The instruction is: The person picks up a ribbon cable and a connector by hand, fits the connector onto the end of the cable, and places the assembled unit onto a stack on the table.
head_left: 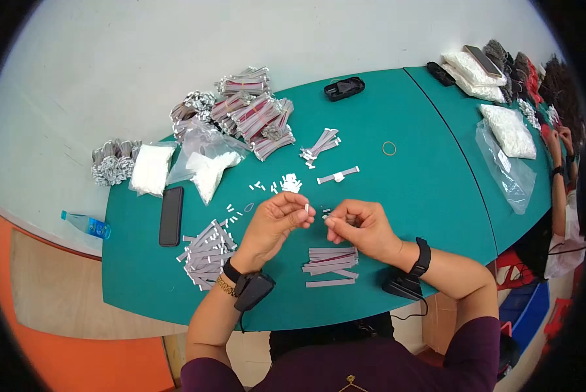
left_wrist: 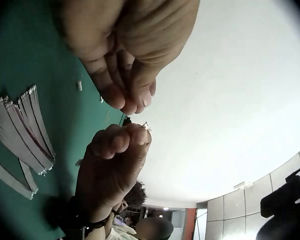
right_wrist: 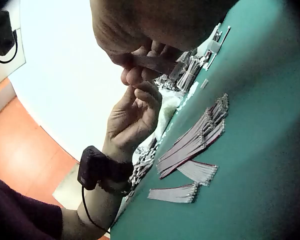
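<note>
Both hands are raised close together over the green table (head_left: 423, 196), fingertips nearly meeting. My left hand (head_left: 273, 225) pinches a small white plastic piece (head_left: 306, 208) between thumb and fingers. Facing it, my right hand (head_left: 366, 230) pinches another tiny white connector piece (left_wrist: 146, 127), which pokes out past the fingertips in the left wrist view. Below the right hand lies a short stack of grey flat ribbon cables (head_left: 331, 260), with one cable (head_left: 332, 283) apart in front. Beyond the fingers is a small heap of white pieces (head_left: 291, 183).
Left of the left arm spreads a pile of ribbon cables (head_left: 208, 251), near a phone (head_left: 171, 217). Bundled cables (head_left: 257, 117) and bags of white pieces (head_left: 211, 171) stand farther back. A rubber band (head_left: 389, 148) lies at right. Another person's arms (head_left: 558, 170) reach in at far right.
</note>
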Demonstrator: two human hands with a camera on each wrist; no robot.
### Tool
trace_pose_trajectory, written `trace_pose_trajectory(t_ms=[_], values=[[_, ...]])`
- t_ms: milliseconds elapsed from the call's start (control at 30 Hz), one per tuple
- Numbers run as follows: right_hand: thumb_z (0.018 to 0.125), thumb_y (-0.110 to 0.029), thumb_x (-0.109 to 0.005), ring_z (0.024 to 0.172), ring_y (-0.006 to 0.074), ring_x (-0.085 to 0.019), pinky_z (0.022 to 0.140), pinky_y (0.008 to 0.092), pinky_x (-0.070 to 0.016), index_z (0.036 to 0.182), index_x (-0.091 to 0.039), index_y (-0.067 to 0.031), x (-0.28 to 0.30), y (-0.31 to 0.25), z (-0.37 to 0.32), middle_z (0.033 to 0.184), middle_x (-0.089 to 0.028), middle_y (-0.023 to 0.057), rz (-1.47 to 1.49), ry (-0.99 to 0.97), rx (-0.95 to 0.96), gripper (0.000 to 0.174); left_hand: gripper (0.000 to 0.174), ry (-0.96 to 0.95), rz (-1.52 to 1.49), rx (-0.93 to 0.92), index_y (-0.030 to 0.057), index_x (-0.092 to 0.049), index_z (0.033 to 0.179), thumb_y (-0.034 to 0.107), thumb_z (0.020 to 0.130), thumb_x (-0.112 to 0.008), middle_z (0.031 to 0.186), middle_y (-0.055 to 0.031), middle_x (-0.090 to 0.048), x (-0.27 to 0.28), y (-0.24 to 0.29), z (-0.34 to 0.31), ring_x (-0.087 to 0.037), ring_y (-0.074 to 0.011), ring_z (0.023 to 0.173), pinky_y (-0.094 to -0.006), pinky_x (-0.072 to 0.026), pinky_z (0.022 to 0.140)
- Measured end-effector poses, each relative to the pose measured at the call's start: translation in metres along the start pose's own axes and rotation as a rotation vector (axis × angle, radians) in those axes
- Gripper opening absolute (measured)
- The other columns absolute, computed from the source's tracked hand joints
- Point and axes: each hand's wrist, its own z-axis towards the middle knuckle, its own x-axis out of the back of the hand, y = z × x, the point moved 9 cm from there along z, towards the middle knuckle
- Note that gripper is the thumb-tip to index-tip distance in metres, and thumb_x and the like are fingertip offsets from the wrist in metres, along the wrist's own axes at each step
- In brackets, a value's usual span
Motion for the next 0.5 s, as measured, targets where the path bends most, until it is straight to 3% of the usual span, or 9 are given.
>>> trace_pose_trajectory(t_ms=[500], values=[[0.089,-0.010,-0.059,0.063,0.0047,-0.056,0.056,0.0186,-0.0455,0.084,-0.059,-0.0005,-0.009,0.016,0.001,0.071,-0.062,0.0019,-0.044,-0.124,-0.108,0.011,0.012,-0.057,-0.071,0.088,0.0017,-0.061,0.094,0.003,0.083,-0.064,0.090,-0.0066,-0.062,-0.003,-0.027,-0.012,-0.060,-0.0136,0.080,-0.0252,-0.0490,0.072]])
